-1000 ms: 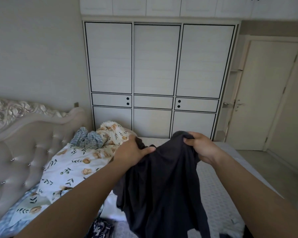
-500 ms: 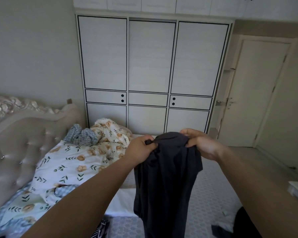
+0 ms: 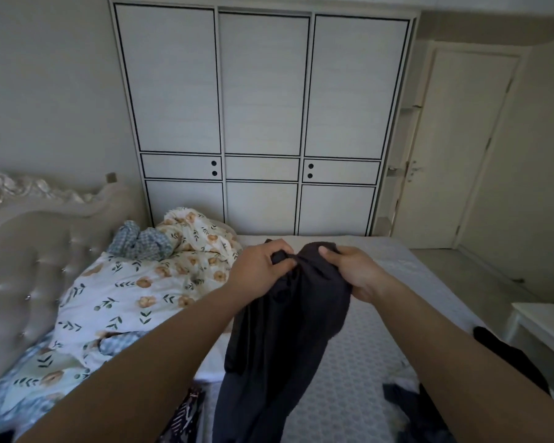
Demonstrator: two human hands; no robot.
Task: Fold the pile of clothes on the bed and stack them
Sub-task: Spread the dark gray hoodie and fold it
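Both hands up over the bed [image 3: 349, 362], gripping one dark grey garment [image 3: 282, 340] by its top edge. Left hand [image 3: 263, 270] has fingers curled round a bunched bit of the fabric, thumb pinching across the front. Right hand [image 3: 349, 270] just beside it, thumb on top of the cloth, fingers wrapped under and behind; the fingers are mostly hidden by the fabric. The two grips are close together, only a small hump of cloth between them.

The garment hangs straight down from the grip, below and between both forearms, lower part running out of the bottom of the view. It is crumpled, not spread; which kind of garment it is cannot be told.

Below the grip, toward the near edge: a dark patterned piece [image 3: 186, 417] under the left forearm, partly hidden. Below and right of the right hand, more dark clothes [image 3: 406, 407] lying on the mattress, near the right forearm.

Left of the left hand: a floral quilt [image 3: 135, 292] heaped on the bed, with a blue checked bundle [image 3: 141, 243] on it farther away. Padded headboard [image 3: 23, 251] farther left. Beyond the grip, a white wardrobe [image 3: 263, 123] against the wall, and a door [image 3: 461, 148] to its right. White table edge [image 3: 544, 327] well right of the right hand.
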